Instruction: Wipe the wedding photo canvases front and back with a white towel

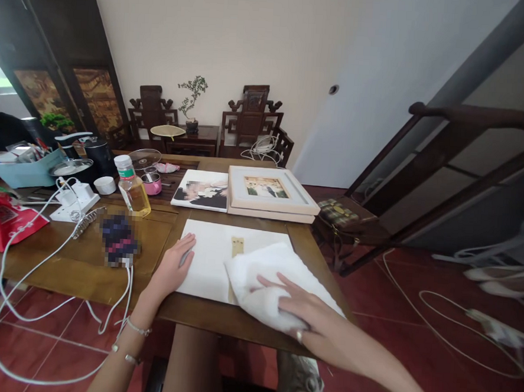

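Observation:
A flat white rectangular panel [207, 260] lies on the wooden table in front of me, with a tan strip [237, 245] running down its middle. My left hand [175, 262] rests on the panel's left edge, fingers stretched out, holding nothing. Over the panel's right part spreads a white cloth [269, 267], which hides that side and some of the strip. My right hand [297, 307] presses down on the cloth, its fingers closed around a bunched fold near the table's front edge.
Behind the panel lie a framed picture [272, 205] and a photo print [195, 198]. To the left are an oil bottle [133, 185], a pink cup [151, 183], a power strip [76, 201], a blurred phone-like object [119, 239] and loose white cables. A chair [353, 216] stands right.

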Demonstrator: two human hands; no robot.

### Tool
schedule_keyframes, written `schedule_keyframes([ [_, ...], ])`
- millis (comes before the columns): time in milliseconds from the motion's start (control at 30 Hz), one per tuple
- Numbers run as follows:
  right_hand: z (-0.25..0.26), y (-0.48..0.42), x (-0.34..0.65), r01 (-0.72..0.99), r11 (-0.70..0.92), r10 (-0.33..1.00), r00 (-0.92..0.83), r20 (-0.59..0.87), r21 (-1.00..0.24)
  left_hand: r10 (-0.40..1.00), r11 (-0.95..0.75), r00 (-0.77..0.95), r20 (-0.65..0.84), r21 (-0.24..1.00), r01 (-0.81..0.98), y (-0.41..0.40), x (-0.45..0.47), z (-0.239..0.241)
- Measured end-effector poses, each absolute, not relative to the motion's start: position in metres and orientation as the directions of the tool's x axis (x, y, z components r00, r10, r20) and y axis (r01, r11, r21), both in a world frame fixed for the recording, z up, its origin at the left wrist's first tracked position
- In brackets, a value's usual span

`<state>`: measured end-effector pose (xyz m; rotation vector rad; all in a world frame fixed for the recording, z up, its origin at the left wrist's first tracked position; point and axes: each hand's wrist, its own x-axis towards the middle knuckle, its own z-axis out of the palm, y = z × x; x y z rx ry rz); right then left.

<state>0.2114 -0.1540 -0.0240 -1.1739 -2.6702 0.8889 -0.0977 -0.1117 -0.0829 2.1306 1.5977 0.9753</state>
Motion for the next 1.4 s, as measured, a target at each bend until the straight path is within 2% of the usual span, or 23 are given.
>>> schedule_keyframes([
  [100, -0.019, -0.146, 0.228, 0.649, 0.469, 0.678, -0.699, -0.228, -0.599, 0.930, -0.336, 0.151, 0.334, 0.610, 0.718, -0.112, -0.098, -0.083],
  [167, -0.018, -0.127, 0.230, 0.645, 0.451, 0.694, -0.688, -0.212, -0.617, 0.931, -0.335, 0.148, 0.333, 0.617, 0.712, -0.112, -0.098, -0.082],
  [267, -0.023, -0.092, 0.217, 0.613, 0.480, 0.738, -0.669, -0.089, -0.628, 0.931, -0.332, 0.143, 0.335, 0.619, 0.711, -0.112, -0.098, -0.082],
  [400, -0.040, -0.068, 0.174, 0.663, 0.460, 0.857, -0.504, 0.102, -0.591, 0.931, -0.331, 0.146, 0.334, 0.609, 0.720, -0.112, -0.098, -0.081],
  [467, -0.048, -0.078, 0.153, 0.682, 0.509, 0.850, -0.495, 0.182, -0.525, 0.930, -0.333, 0.150, 0.334, 0.601, 0.726, -0.112, -0.098, -0.081],
  [533, -0.050, -0.099, 0.142, 0.653, 0.603, 0.786, -0.582, 0.206, -0.458, 0.927, -0.341, 0.153, 0.343, 0.595, 0.728, -0.111, -0.098, -0.082],
  [633, -0.038, -0.134, 0.148, 0.526, 0.715, 0.638, -0.760, 0.122, -0.462, 0.922, -0.352, 0.157, 0.353, 0.597, 0.721, -0.110, -0.098, -0.083],
  [733, -0.018, -0.152, 0.175, 0.465, 0.685, 0.546, -0.838, -0.028, -0.560, 0.922, -0.354, 0.161, 0.353, 0.598, 0.719, -0.110, -0.099, -0.085],
  [833, -0.009, -0.141, 0.203, 0.541, 0.553, 0.595, -0.789, -0.154, -0.633, 0.922, -0.355, 0.163, 0.352, 0.595, 0.721, -0.110, -0.099, -0.085],
  [933, -0.015, -0.106, 0.213, 0.638, 0.439, 0.735, -0.660, -0.155, -0.632, 0.920, -0.355, 0.156, 0.359, 0.600, 0.717, -0.110, -0.099, -0.085],
  [1033, -0.028, -0.070, 0.194, 0.684, 0.445, 0.836, -0.549, -0.007, -0.578, 0.919, -0.355, 0.152, 0.363, 0.597, 0.720, -0.111, -0.099, -0.085],
  [1133, -0.038, -0.057, 0.153, 0.732, 0.537, 0.836, -0.527, 0.151, -0.419, 0.918, -0.358, 0.158, 0.363, 0.588, 0.725, -0.110, -0.100, -0.085],
  [1200, -0.040, -0.066, 0.125, 0.749, 0.551, 0.833, -0.518, 0.194, -0.367, 0.919, -0.357, 0.161, 0.361, 0.585, 0.728, -0.110, -0.101, -0.085],
  [1300, -0.033, -0.100, 0.104, 0.708, 0.670, 0.741, -0.657, 0.139, -0.223, 0.926, -0.342, 0.159, 0.343, 0.586, 0.734, -0.109, -0.102, -0.085],
  [1400, -0.017, -0.136, 0.112, 0.531, 0.815, 0.557, -0.828, 0.061, -0.233, 0.932, -0.334, 0.164, 0.323, 0.588, 0.737, -0.108, -0.101, -0.084],
])
